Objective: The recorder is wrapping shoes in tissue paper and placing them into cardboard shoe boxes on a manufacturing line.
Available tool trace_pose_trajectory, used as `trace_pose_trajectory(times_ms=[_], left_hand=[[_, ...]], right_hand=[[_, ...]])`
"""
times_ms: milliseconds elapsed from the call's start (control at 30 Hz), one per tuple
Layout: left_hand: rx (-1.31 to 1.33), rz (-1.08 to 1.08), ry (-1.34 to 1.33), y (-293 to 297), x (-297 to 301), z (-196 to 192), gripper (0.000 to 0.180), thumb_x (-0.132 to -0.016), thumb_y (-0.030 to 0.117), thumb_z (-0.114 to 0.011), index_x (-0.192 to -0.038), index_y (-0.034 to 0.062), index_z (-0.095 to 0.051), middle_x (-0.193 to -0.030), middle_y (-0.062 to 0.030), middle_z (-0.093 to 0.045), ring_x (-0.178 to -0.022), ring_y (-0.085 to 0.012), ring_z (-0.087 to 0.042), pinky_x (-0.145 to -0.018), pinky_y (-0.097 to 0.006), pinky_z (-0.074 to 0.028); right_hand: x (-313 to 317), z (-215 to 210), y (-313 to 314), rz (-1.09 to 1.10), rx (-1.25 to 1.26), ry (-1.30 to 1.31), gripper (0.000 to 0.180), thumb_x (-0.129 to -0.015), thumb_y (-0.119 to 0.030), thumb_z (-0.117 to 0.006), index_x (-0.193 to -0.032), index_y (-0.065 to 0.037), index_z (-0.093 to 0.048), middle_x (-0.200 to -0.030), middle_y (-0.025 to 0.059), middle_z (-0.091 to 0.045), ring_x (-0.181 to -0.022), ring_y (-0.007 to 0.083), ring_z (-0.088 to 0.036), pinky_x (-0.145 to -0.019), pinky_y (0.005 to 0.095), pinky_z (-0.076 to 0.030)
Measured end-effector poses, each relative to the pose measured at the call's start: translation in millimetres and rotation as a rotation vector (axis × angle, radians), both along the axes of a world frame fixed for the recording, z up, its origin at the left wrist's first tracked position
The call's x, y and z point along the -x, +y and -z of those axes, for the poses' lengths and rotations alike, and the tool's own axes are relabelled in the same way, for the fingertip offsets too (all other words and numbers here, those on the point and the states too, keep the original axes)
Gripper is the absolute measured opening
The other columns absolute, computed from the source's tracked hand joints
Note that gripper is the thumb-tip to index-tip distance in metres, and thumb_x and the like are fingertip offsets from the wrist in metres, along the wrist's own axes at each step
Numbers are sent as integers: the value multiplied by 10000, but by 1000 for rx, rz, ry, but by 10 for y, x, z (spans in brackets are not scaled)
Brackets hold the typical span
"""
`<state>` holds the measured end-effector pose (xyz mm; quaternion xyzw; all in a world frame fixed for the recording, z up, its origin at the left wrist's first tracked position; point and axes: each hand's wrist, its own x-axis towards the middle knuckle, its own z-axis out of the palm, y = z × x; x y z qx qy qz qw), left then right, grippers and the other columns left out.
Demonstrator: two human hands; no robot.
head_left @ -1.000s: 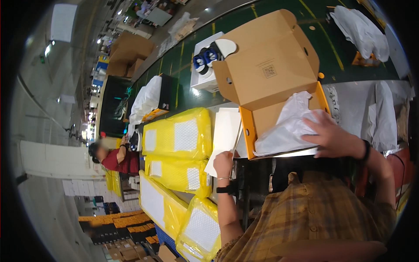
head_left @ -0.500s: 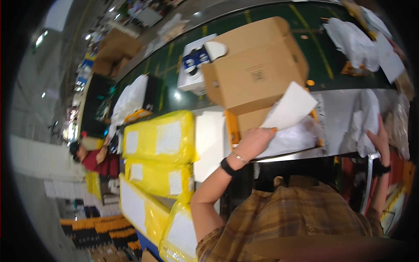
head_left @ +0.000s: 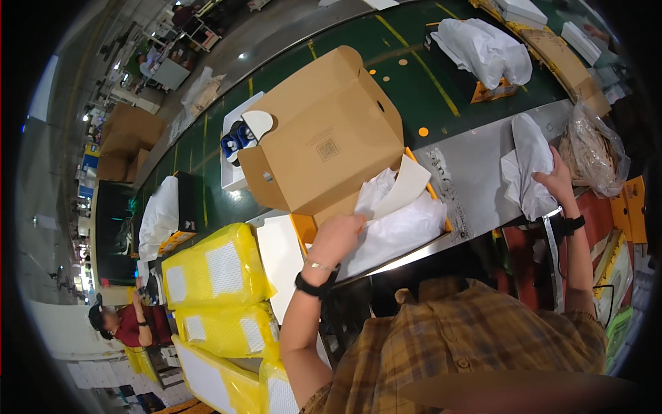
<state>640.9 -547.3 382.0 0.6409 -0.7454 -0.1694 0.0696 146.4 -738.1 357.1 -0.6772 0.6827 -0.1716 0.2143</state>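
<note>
Since the earlier frame, the white card (head_left: 408, 185) has sunk lower into the open box (head_left: 331, 127), beyond the left hand (head_left: 336, 238) pinching its near end. The right hand (head_left: 557, 183) grips the paper-wrapped bundle (head_left: 526, 155) at its left. Pulling loose paper could tear it; pushing might crease the card.

left hand (head_left: 338, 239): holding card (head_left: 401, 188) over box (head_left: 331, 131) | right hand (head_left: 557, 182): touching white bundle (head_left: 532, 155)

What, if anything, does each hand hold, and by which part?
Left hand: white card, by its near-left end. Right hand: on the right edge of the white paper bundle; whether gripped is unclear.
</note>
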Motion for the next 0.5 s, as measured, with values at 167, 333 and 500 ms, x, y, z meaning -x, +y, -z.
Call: trace_pose_trajectory(times_ms=[167, 333, 500], left_hand=[[-80, -32, -2, -2, 15, -266, 122, -835, 125, -559, -861, 35, -637, -769, -213, -632, -743, -404, -623, -661, -476, -483], [-98, 71, -48, -132, 17, 13, 165, -861, 176, -572, -911, 38, -647, -795, -233, -634, -777, -416, -622, -683, -483, -480], [95, -28, 215, 38, 112, -766, 799, -864, 480, -653, -1451, 33, -346, -1167, -291, -604, -1071, -435, -590, -909, -444, -486]], right_hand=[[285, -14, 200, 234, -227, -1074, 572, -754, -237, -733, -1232, 18, -548, -1043, 107, -663, -905, 233, -666, -818, 349, -541], [-278, -692, 422, 307, -311, -1450, 429, -808, -267, -722, -1158, -54, -596, -1012, 92, -663, -911, 212, -660, -810, 351, -549], [-1185, -1283, 676, 58, 91, -1444, 441, -824, -171, -700, -1214, -28, -551, -1075, 93, -639, -917, 184, -656, -852, 346, -538]])
